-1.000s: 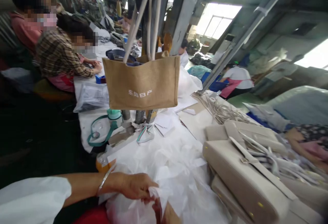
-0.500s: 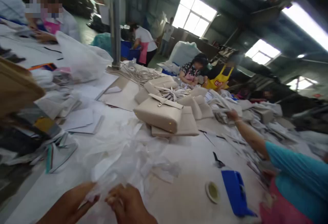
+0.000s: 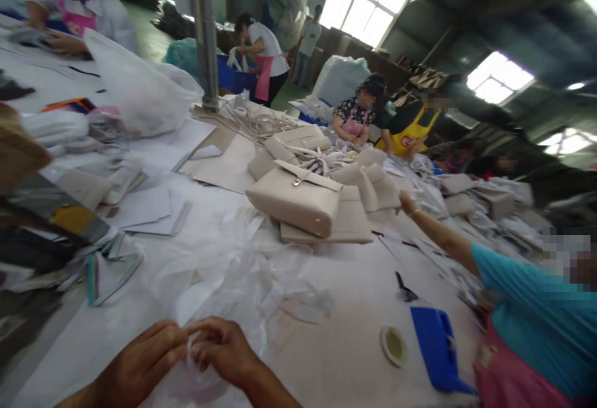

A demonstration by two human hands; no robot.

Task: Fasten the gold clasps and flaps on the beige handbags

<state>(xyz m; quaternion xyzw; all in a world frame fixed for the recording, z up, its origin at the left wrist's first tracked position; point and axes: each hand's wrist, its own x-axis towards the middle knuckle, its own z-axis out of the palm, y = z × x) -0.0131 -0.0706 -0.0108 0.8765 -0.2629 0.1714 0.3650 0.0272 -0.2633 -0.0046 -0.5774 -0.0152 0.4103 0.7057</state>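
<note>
Both my hands meet at the bottom edge of the view. My left hand and my right hand are closed, pinching a thin clear plastic bag between their fingertips. More crumpled clear plastic sheeting lies on the white table just beyond them. A beige handbag stands further off at the table's middle, on top of flat beige pieces.
A tape roll and a blue dispenser lie to the right. A co-worker in a teal top reaches an arm towards the beige bags. Card sheets and clutter fill the left side. A steel post stands at the back, with other people beyond.
The view swung right, away from a hanging jute bag to the table's middle. My hands stayed on the plastic and have drawn closer together, gathering it.
</note>
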